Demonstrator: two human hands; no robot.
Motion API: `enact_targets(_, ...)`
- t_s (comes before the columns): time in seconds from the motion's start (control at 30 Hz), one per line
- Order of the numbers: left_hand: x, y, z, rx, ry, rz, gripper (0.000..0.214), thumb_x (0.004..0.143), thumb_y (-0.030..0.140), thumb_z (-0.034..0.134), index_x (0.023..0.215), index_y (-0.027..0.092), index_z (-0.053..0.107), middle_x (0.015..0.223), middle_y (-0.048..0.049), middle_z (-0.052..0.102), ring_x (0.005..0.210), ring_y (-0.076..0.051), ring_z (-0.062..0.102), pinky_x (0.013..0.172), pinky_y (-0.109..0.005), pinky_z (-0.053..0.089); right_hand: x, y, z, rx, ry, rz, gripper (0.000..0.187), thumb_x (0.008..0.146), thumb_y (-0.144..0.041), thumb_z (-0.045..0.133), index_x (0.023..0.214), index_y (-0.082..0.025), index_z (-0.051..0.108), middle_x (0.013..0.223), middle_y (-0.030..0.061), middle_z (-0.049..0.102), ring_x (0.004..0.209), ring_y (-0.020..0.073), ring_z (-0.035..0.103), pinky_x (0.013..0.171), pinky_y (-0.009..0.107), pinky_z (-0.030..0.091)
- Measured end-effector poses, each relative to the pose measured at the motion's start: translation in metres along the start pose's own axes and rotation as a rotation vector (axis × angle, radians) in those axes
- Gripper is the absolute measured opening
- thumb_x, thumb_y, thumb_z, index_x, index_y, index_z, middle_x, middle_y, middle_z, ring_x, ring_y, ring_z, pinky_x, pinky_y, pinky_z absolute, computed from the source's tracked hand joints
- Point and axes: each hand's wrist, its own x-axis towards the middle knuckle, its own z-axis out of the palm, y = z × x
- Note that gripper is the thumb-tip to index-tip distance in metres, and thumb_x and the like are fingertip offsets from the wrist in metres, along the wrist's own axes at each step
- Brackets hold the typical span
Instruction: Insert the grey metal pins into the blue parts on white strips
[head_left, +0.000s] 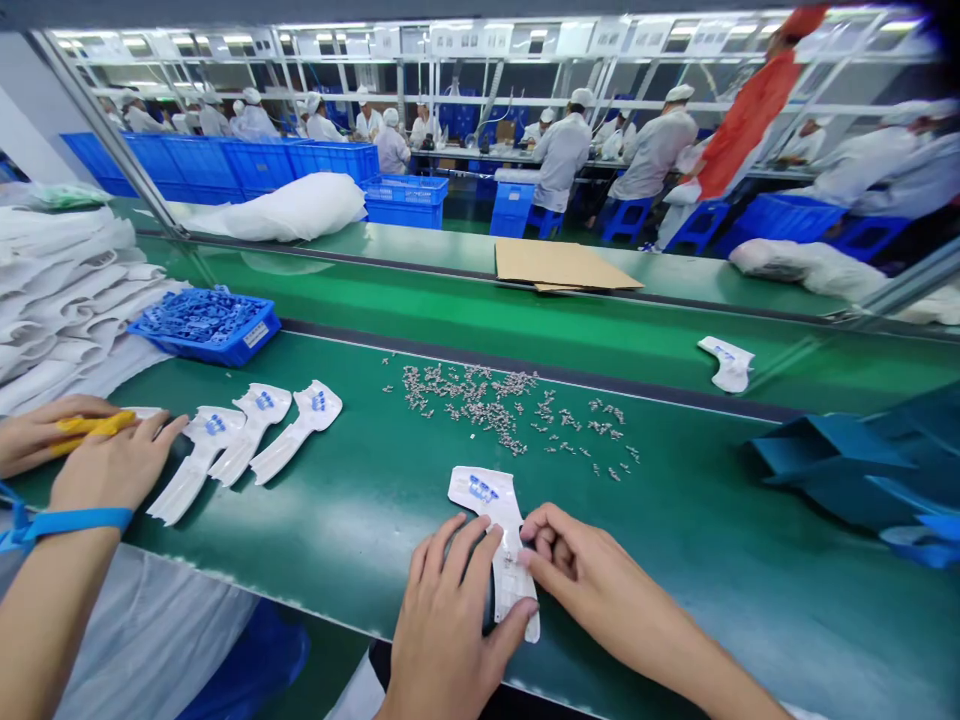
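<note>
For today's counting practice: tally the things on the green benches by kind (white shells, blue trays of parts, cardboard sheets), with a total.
White shells: 5, one held in the left hand
Blue tray: 1
Cardboard sheet: 1
Total: 7
Loose screws: too many to count

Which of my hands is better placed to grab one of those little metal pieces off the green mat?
Probably the right hand: its fingertips touch the white plastic part at its edge, and it lies nearer the small metal pieces. The left hand wraps around the part, steadying it.
</note>
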Motion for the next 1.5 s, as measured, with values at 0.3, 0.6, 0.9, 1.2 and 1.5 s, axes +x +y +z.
enact_targets(0.3,0.002,-0.003,0.004,0.056,0.030,0.017,0.049,0.090,0.038,0.064,0.134,0.021,0.052,0.132,-0.0087,0.062,0.123,-0.030,0.054,0.096,-0.044,0.047,0.022,0.074,-0.058,-0.571,0.405,-0.026,0.031,0.097,-0.033,0.042,0.113,-0.021,0.066,0.109,0.0112,0.065,0.090,0.0283,0.064,0.076,0.040,0.050)
enact_targets(0.6,0.001,0.001,-0.002,-0.067,0.114,0.059,0.042,0.092,0.029,0.063,0.131,0.020,0.051,0.128,-0.0094,0.063,0.122,-0.028,0.054,0.097,-0.042,0.045,0.009,0.034,-0.047,-0.294,0.211,-0.074,0.031,0.099,-0.041,0.044,0.100,-0.024,0.070,0.101,0.0079,0.072,0.094,0.0270,0.063,0.086,0.041,0.046)
enact_targets(0.9,0.005,0.019,0.002,-0.317,0.263,0.002,0.011,0.093,0.012,0.060,0.097,0.022,0.060,0.088,-0.0006,0.068,0.086,-0.017,0.061,0.080,-0.031,0.044,-0.012,-0.016,-0.005,0.208,-0.072,0.019,0.032,0.091,-0.048,0.058,0.076,-0.024,0.071,0.075,0.0003,0.069,0.072,0.0180,0.057,0.065,0.027,0.040)
enact_targets(1.2,0.001,0.025,0.005,-0.311,0.372,-0.070,0.014,0.089,0.009,0.061,0.091,0.023,0.059,0.083,0.0013,0.067,0.079,-0.016,0.061,0.076,-0.029,0.045,-0.004,-0.015,-0.003,0.401,-0.152,0.083,0.026,0.088,-0.045,0.061,0.081,-0.021,0.070,0.074,0.0001,0.066,0.071,0.0166,0.055,0.066,0.027,0.040)
enact_targets(1.5,-0.004,0.012,0.004,-0.033,0.083,-0.073,0.053,0.090,0.034,0.063,0.139,0.022,0.047,0.142,-0.0089,0.054,0.131,-0.031,0.048,0.100,-0.045,0.045,0.000,-0.013,-0.007,0.017,-0.132,-0.002,0.027,0.097,-0.042,0.050,0.083,-0.024,0.064,0.079,-0.0011,0.063,0.071,0.0166,0.052,0.064,0.027,0.036)
